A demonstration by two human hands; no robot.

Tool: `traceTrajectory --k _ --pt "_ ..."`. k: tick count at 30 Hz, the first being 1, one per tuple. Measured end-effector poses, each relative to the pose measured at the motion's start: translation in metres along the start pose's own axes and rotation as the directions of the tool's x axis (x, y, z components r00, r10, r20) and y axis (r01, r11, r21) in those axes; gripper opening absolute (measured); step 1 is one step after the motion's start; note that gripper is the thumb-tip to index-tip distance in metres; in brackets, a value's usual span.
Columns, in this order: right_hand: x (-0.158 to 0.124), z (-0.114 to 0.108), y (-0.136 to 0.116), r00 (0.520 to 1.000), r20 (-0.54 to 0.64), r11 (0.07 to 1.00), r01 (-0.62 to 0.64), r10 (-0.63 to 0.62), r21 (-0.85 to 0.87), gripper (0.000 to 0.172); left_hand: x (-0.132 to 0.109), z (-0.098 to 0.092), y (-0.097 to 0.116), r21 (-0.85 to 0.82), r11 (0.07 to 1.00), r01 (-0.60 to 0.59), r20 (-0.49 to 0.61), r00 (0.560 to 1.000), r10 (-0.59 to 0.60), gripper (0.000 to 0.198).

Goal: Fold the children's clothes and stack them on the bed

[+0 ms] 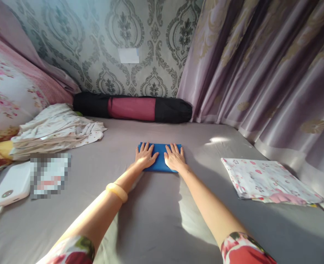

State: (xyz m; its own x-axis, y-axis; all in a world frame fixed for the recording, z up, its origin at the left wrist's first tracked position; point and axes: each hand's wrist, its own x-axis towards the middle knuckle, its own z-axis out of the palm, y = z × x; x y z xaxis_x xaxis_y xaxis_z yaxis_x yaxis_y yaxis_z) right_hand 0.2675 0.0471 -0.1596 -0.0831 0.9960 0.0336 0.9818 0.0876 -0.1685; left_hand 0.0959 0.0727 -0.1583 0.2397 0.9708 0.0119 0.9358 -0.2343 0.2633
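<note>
A small folded blue cloth (159, 158) lies flat on the grey bedsheet (156, 212) in the middle of the view. My left hand (145, 156) rests palm down on its left half, fingers stretched out. My right hand (174, 157) lies flat on its right half, fingers spread the same way. Both hands press on the cloth and hold nothing. A pale bangle (117, 191) circles my left forearm.
A pile of folded pale cloths (54, 130) sits at the left. A folded floral cloth (266, 179) lies at the right. A black and maroon roll bag (131, 108) lies along the wall. A white power bank (10, 185) rests at the left edge. Purple curtains (261, 66) hang at the right.
</note>
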Motion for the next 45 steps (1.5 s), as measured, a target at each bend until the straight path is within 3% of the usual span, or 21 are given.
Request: traceTrajectory --k 5,10,15,18,21,25,32,36,39,45 --pt "0.0 -0.003 0.016 0.996 -0.03 0.996 -0.082 0.083 0.017 0.057 -0.001 -0.001 -0.017 0.014 1.0 0.021 -0.077 0.997 -0.02 0.065" --pt "0.0 0.006 0.023 0.995 -0.013 0.995 -0.102 0.102 0.015 0.059 0.0 0.006 -0.024 0.015 1.0 0.022 -0.055 0.998 -0.022 0.065" --pt "0.001 0.001 0.021 0.994 0.001 0.994 -0.108 0.108 0.0 0.06 0.002 0.001 -0.023 -0.02 0.999 0.025 -0.011 1.0 -0.025 0.066" --pt "-0.002 -0.006 0.007 0.993 -0.047 0.993 -0.113 0.11 -0.046 0.058 0.001 -0.005 -0.026 -0.122 0.991 0.052 0.018 0.999 -0.05 0.067" --pt "-0.007 -0.007 -0.02 0.994 -0.103 0.999 -0.027 0.023 -0.042 0.057 -0.006 -0.009 -0.032 -0.207 0.974 0.087 -0.041 0.994 -0.098 0.064" --pt "-0.016 0.005 -0.052 0.996 -0.048 0.996 0.082 -0.081 0.023 0.058 -0.023 -0.006 -0.04 -0.174 0.984 0.037 -0.095 0.994 -0.054 0.057" --pt "-0.019 0.015 -0.053 0.996 -0.03 0.997 0.079 -0.079 -0.008 0.055 -0.032 -0.001 -0.043 -0.118 0.993 0.0 -0.143 0.99 -0.017 0.053" --pt "-0.01 0.007 -0.06 0.998 0.009 0.998 0.06 -0.06 0.015 0.055 -0.029 0.002 -0.049 -0.226 0.974 -0.031 -0.254 0.967 -0.028 0.046" --pt "0.0 0.006 -0.076 0.994 -0.072 0.995 0.091 -0.088 0.035 0.055 -0.026 0.006 -0.056 -0.329 0.942 -0.065 -0.349 0.935 -0.058 0.042" --pt "0.011 0.023 -0.097 0.989 -0.078 0.99 0.133 -0.128 0.056 0.055 -0.023 0.013 -0.065 -0.366 0.924 -0.113 -0.386 0.921 -0.04 0.041"
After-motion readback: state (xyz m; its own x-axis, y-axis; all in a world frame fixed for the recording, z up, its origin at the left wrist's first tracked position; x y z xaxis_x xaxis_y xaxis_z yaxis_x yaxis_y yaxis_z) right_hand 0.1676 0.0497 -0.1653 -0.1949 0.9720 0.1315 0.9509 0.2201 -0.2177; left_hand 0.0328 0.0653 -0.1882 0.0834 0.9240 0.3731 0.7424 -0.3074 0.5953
